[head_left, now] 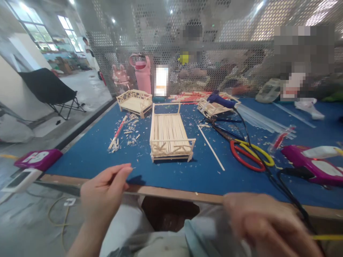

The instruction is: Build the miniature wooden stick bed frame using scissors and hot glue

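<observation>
My left hand [105, 191] hovers over the near edge of the blue table [93, 157]. Its thumb and forefinger are pinched together, and what they hold is too small to make out. My right hand [268, 223] is low at the right, smeared by motion, so its fingers cannot be read. A thin yellow strip [328, 237] shows just to its right. Beyond my hands a small bed model made of wooden sticks [171, 134] stands on the table, not touched by either hand.
Two more stick models stand further back [135, 101] [211, 107], a blue glue gun [221, 101] lying on the right one. Red and yellow scissors [249, 153], a long stick [211, 148], wood scraps [128, 132], a black cable [284, 185] and magenta cases [39, 159] [313, 164] lie around. People sit behind the mesh panel [227, 46].
</observation>
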`<state>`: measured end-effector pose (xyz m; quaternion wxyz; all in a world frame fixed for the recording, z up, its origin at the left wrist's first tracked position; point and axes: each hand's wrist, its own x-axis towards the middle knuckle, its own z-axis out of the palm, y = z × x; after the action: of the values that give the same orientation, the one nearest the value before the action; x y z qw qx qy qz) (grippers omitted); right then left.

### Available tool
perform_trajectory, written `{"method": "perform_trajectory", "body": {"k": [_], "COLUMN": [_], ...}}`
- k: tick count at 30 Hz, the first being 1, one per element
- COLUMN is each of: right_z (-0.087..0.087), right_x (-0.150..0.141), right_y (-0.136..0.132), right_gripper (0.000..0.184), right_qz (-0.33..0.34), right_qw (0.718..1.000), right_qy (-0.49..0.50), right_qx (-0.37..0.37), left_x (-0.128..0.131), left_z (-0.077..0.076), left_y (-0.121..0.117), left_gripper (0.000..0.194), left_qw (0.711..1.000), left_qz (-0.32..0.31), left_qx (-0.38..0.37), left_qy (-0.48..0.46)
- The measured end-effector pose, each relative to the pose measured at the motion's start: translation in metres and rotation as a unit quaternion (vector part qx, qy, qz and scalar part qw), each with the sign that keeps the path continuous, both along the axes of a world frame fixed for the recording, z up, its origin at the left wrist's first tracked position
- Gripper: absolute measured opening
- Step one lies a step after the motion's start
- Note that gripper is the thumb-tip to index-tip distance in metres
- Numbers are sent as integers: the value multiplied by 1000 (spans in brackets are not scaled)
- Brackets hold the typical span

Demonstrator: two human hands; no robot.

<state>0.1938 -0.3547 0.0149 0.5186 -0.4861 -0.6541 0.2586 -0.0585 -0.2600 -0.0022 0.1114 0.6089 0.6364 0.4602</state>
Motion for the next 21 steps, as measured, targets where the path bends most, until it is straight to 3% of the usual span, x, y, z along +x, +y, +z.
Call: {"method": "perform_trajectory", "body": {"k": [1,2,3,5,6,10,12,16,21], "right_z": [7,13,20,35,43,65,65,56,52], "right_x": [15,31,48,81,95,129,131,128,134], "right_y": [14,33,55,104,130,211,237,267,256], "right_gripper": [28,17,17,53,61,60,58,39,28], "right_qz": [-79,-129,-175,-212,-231,-298,-304,-289,-332], "right_qw": [996,989,977,953,937,837,821,823,832], "right_qy": [-22,-55,-76,-186,-252,-444,-457,-454,-413], "right_qx": [25,37,93,110,68,-114,-155,-183,-162], "left_x": [-8,-15,-20,-25,-25,-14,-5,11,26], "left_z": [-1,-3,-7,-15,-20,-29,-28,-19,-9], "left_y": [7,15,21,32,36,44,45,47,46], "left_gripper": [26,30,42,68,73,64,60,51,47], "left_qw": [999,998,992,977,974,973,972,976,975], "left_qz": [17,5,-27,-32,-48,-139,-165,-186,-196], "left_qx": [7,33,78,173,180,97,73,20,-43], "left_qy": [28,56,91,119,131,158,151,116,92]}}
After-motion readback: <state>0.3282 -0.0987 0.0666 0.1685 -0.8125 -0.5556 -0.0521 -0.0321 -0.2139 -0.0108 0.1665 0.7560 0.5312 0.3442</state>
